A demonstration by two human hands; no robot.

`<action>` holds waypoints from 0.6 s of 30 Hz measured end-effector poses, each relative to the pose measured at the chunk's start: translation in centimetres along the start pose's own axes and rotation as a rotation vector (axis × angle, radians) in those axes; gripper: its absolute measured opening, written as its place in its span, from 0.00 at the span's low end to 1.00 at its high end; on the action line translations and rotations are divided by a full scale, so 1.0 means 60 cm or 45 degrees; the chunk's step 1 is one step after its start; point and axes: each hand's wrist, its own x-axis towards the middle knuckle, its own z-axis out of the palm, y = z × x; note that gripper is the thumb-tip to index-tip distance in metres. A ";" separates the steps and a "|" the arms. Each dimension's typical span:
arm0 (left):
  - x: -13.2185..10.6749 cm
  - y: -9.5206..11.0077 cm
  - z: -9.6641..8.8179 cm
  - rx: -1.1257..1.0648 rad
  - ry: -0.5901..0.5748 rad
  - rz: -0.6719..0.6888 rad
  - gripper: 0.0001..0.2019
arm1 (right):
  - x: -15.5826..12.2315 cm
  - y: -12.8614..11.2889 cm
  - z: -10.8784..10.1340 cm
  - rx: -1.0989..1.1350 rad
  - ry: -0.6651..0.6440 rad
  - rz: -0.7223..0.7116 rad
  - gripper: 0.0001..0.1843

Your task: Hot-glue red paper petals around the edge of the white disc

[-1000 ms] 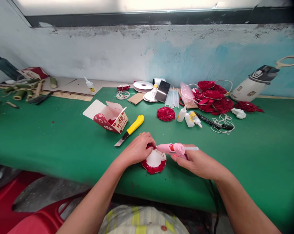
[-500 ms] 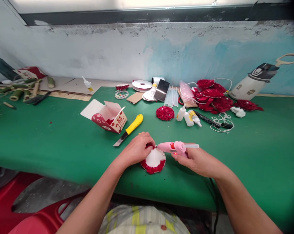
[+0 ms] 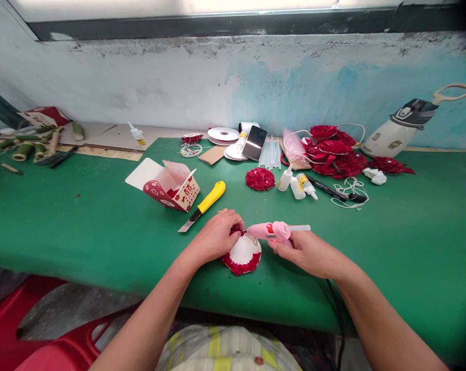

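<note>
A white disc (image 3: 243,251) with crinkled red trim along part of its rim lies on the green table near its front edge. My left hand (image 3: 221,234) is closed at the disc's upper left rim, fingertips pinched against the red trim; what lies right under them is partly hidden. In my right hand (image 3: 304,252) is a pink hot glue gun (image 3: 269,231), held by its handle with a clear glue stick out the back and a small red light lit. Its nozzle points left, at the disc's upper rim beside my left fingertips.
A yellow utility knife (image 3: 207,203) with its blade out lies left of my hands, near an open red and white box (image 3: 171,188). Behind are a finished red disc (image 3: 260,179), small glue bottles (image 3: 298,187), glue sticks (image 3: 270,153) and a red pile (image 3: 335,152). The gun's cord (image 3: 338,314) hangs over the edge.
The glue gun's nozzle has shifted slightly left along the disc's rim, toward my left fingertips. My left hand stays at the rim; the whole view has drifted a little.
</note>
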 end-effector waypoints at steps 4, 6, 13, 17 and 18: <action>0.000 0.003 -0.002 -0.002 -0.004 -0.006 0.08 | 0.000 -0.001 0.002 0.000 0.002 -0.016 0.18; -0.001 0.004 -0.003 0.000 -0.006 -0.011 0.09 | -0.001 -0.001 0.001 -0.006 0.001 -0.020 0.19; -0.001 0.002 -0.003 0.010 -0.009 -0.005 0.09 | -0.003 -0.006 0.000 -0.019 0.017 -0.069 0.18; 0.000 0.000 -0.003 -0.006 -0.010 0.006 0.09 | -0.004 -0.009 -0.002 -0.028 0.023 -0.106 0.16; 0.000 0.000 -0.003 -0.009 -0.011 0.005 0.09 | -0.005 -0.009 -0.002 -0.032 0.023 -0.112 0.16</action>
